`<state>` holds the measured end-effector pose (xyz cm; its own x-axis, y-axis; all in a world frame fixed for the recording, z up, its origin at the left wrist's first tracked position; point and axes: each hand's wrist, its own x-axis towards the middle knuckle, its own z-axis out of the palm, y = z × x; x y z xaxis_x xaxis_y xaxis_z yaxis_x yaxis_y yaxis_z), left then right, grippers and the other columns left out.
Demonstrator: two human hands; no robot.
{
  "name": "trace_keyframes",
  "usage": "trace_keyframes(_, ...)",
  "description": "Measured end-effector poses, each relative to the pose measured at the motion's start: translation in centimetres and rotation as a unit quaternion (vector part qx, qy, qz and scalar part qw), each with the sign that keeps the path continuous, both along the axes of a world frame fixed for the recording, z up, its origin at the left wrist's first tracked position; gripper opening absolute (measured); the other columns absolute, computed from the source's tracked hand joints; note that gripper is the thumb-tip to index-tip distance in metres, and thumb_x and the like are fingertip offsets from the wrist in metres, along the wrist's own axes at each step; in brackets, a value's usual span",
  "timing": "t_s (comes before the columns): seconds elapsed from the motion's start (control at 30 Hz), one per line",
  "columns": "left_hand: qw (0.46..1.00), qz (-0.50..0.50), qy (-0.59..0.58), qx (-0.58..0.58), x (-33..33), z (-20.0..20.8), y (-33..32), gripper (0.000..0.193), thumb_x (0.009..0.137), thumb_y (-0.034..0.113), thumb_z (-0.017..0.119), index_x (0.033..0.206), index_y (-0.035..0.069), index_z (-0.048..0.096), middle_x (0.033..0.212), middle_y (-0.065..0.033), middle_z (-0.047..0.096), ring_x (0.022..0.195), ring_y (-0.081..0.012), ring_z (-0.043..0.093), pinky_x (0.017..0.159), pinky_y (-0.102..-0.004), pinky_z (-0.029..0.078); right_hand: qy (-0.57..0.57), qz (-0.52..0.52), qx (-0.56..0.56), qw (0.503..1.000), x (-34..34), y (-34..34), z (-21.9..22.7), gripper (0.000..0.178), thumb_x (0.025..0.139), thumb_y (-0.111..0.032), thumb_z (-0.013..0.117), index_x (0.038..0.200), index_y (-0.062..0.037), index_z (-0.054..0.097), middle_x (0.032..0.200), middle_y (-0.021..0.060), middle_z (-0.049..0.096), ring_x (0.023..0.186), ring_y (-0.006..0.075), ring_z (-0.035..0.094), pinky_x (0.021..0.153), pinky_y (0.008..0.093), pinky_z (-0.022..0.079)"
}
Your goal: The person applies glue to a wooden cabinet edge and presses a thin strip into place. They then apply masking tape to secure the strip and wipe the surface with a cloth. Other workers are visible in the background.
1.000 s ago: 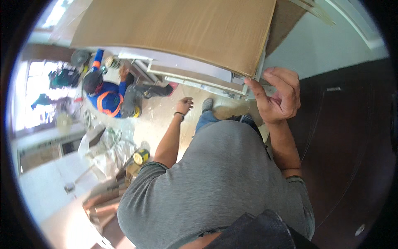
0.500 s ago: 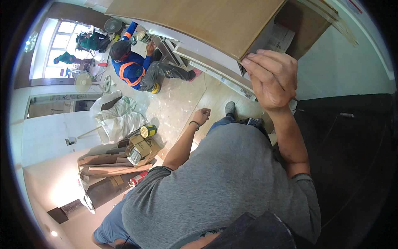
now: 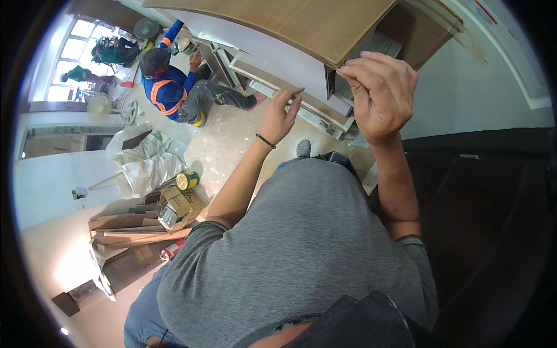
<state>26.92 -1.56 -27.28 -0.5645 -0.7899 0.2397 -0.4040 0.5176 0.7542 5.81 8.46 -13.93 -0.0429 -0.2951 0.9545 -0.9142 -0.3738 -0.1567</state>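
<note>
A wood-topped cabinet (image 3: 290,23) with white sides stands in front of me. At its near right corner is my right hand (image 3: 383,95), thumb and fingertips pinched together; whatever is between them is too small to make out. My left hand (image 3: 281,114) is raised in front of the cabinet's white front, a dark bracelet (image 3: 265,141) on the wrist. Its fingers are bent but apart, and nothing shows in them. Below it, a pale open drawer or frame (image 3: 290,87) juts from the cabinet front.
A co-worker (image 3: 168,87) in a blue and orange top sits on the floor at the left. Nearby are a white sack (image 3: 145,162), a yellow-black can (image 3: 187,180), a cardboard box (image 3: 183,200) and stacked boards (image 3: 125,222). Another person's blue sleeve (image 3: 145,307) is behind me, lower left.
My left hand has risen from beside my body toward the cabinet front. My right hand stays pinched at the corner. The whole view has shifted slightly.
</note>
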Motion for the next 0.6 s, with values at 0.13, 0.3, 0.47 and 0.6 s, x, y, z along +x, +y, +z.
trace_keyframes(0.13, 0.985, 0.007, 0.075, -0.155, -2.4, 4.9, 1.4, 0.030, 0.094, 0.013, 0.071, 0.124, 0.007, 0.068, 0.122, -0.0150, 0.066, 0.109, -0.0320, 0.067, 0.092, -0.0391, 0.054, -0.013, -0.003, 0.005, 1.000, 0.2, -0.1, 0.1, 0.010, 0.087, -0.011, 0.076, 0.096, -0.0122, 0.073, 0.095, -0.0024, 0.074, 0.098, 0.0199, 0.070, 0.092, 0.0371, 0.044)
trace_keyframes(0.3, 0.986, 0.039, 0.096, -0.133, -3.7, 5.8, 3.2, 0.037, 0.092, 0.014, 0.074, 0.127, 0.008, 0.066, 0.133, -0.0177, 0.059, 0.120, -0.0364, 0.062, 0.098, -0.0429, 0.052, -0.040, -0.001, -0.006, 0.999, 0.4, -0.4, 0.1, 0.007, 0.092, -0.014, 0.074, 0.097, -0.0113, 0.070, 0.094, -0.0015, 0.074, 0.096, 0.0211, 0.071, 0.091, 0.0374, 0.045)
trace_keyframes(0.47, 0.986, 0.034, 0.095, -0.132, -4.1, 5.2, 3.9, 0.041, 0.091, 0.014, 0.075, 0.130, 0.009, 0.063, 0.142, -0.0220, 0.052, 0.129, -0.0402, 0.055, 0.104, -0.0462, 0.048, -0.057, 0.005, -0.012, 0.998, 0.4, -0.7, 0.0, 0.008, 0.093, -0.014, 0.073, 0.097, -0.0098, 0.068, 0.094, 0.0000, 0.074, 0.095, 0.0221, 0.072, 0.089, 0.0372, 0.046)
trace_keyframes(0.6, 0.987, 0.028, 0.088, -0.130, -4.3, 4.9, 4.3, 0.046, 0.090, 0.014, 0.075, 0.134, 0.008, 0.060, 0.146, -0.0236, 0.046, 0.135, -0.0418, 0.050, 0.108, -0.0473, 0.045, -0.082, 0.027, -0.019, 0.996, 0.5, -1.0, -0.3, 0.009, 0.093, -0.013, 0.073, 0.098, -0.0081, 0.067, 0.094, 0.0023, 0.074, 0.095, 0.0231, 0.072, 0.088, 0.0375, 0.048)
